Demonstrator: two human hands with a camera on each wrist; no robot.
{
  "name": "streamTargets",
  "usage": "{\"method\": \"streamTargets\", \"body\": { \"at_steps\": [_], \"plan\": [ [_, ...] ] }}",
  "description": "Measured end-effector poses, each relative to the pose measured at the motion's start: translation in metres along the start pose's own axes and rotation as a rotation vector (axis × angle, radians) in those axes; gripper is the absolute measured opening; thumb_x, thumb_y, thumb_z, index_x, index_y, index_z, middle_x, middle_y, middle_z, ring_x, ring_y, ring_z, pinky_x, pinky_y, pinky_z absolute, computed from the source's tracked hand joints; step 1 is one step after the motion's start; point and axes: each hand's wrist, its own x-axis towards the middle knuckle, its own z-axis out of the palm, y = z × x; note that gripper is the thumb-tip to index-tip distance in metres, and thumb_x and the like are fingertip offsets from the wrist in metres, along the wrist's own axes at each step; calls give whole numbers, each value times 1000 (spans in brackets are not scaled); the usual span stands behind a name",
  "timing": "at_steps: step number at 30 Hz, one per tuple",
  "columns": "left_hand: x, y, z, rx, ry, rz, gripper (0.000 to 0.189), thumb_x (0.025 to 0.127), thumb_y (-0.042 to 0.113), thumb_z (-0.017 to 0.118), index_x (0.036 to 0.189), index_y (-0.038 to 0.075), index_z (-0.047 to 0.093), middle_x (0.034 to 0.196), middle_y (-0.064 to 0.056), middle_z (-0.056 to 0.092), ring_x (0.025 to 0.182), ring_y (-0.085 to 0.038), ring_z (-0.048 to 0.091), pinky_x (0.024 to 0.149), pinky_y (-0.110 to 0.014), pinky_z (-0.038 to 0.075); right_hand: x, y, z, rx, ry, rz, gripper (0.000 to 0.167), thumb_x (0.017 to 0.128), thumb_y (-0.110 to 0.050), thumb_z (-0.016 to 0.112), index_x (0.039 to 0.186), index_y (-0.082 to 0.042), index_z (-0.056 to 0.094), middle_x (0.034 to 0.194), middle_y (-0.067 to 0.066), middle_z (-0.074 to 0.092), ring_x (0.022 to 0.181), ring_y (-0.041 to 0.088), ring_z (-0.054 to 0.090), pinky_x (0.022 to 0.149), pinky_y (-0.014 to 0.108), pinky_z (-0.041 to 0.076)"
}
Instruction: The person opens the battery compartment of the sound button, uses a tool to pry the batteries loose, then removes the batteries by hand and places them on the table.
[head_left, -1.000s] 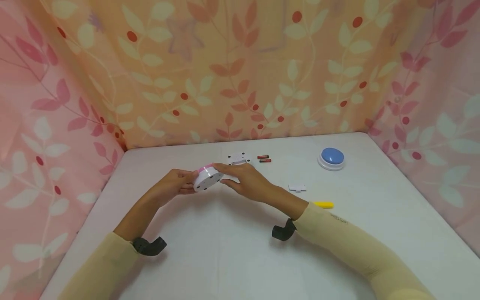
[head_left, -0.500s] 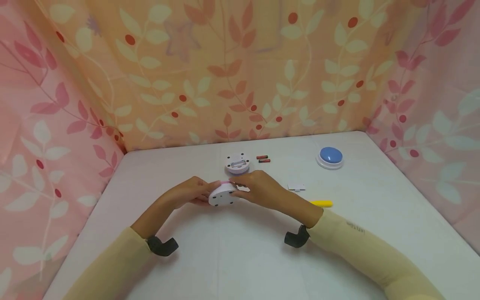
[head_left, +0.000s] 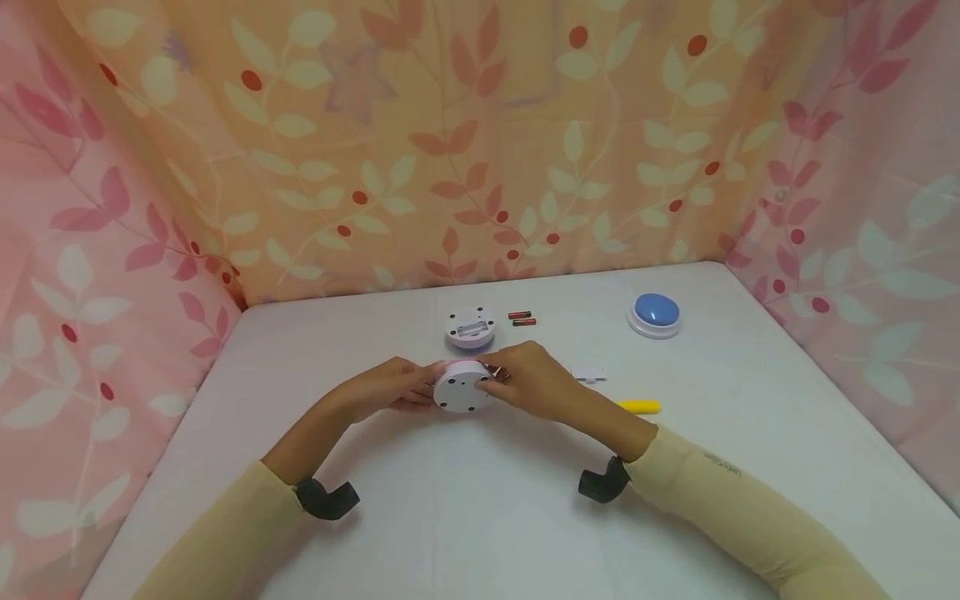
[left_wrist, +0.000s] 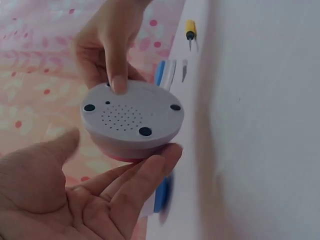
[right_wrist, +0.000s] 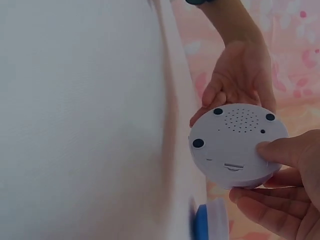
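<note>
A round white push button [head_left: 463, 390] with a pink top is held above the table, its underside turned toward me. Speaker holes, dark rubber feet and a fitted battery cover show on that underside in the right wrist view. My right hand [right_wrist: 287, 180] pinches its edge, thumb pressed on the underside and fingers beneath. At the opposite edge, my left hand [left_wrist: 85, 185] supports the button with extended fingertips, its thumb standing clear. Just behind lies a second white button [head_left: 471, 330], upside down, its battery compartment uncovered.
Two red-and-black batteries [head_left: 522, 322] lie at the back of the white table [head_left: 465, 517]. A blue-topped button [head_left: 656, 310] stands at the back right. A small white battery cover [head_left: 590, 377] and a yellow-handled screwdriver [left_wrist: 190, 30] lie to the right. Floral curtains [head_left: 480, 142] enclose the table.
The held button has moved right and a little nearer, and its underside has turned more toward the head camera. My right thumb has come onto the underside. The upside-down button behind is now uncovered.
</note>
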Motion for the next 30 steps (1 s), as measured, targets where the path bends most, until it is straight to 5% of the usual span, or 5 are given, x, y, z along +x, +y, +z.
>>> {"method": "streamTargets", "body": {
  "at_steps": [8, 14, 20, 30],
  "plan": [
    [-6, -10, 26, -34, 15, 65, 47, 109, 23, 46, 142, -11, 51, 141, -24, 56, 129, -35, 57, 106, -44, 48, -8, 17, -1, 156, -6, 197, 37, 88, -24, 81, 118, -4, 75, 86, -3, 76, 76, 8, 66, 66, 25, 54],
    [-9, -7, 40, 133, 133, 153, 44, 105, 19, 55, 140, -7, 55, 133, -17, 64, 114, -24, 64, 96, -36, 55, -14, 25, 4, 312, -49, 352, 45, 89, -25, 80, 126, -2, 68, 83, -2, 75, 74, 13, 70, 66, 26, 56],
    [-9, -5, 56, 278, 249, 177, 62, 95, 23, 72, 148, 0, 48, 138, -12, 61, 127, -24, 60, 103, -39, 50, -19, 27, 3, 514, -82, 488, 49, 90, -23, 79, 128, 3, 64, 76, 6, 75, 72, 24, 75, 65, 31, 61],
    [-3, -12, 73, 386, 289, 319, 101, 79, 24, 89, 158, 2, 30, 159, -11, 37, 140, -22, 46, 108, -34, 44, -21, 31, 7, 542, -87, 601, 39, 91, -28, 77, 116, 1, 68, 73, 8, 74, 68, 23, 74, 64, 30, 61]
  ]
}}
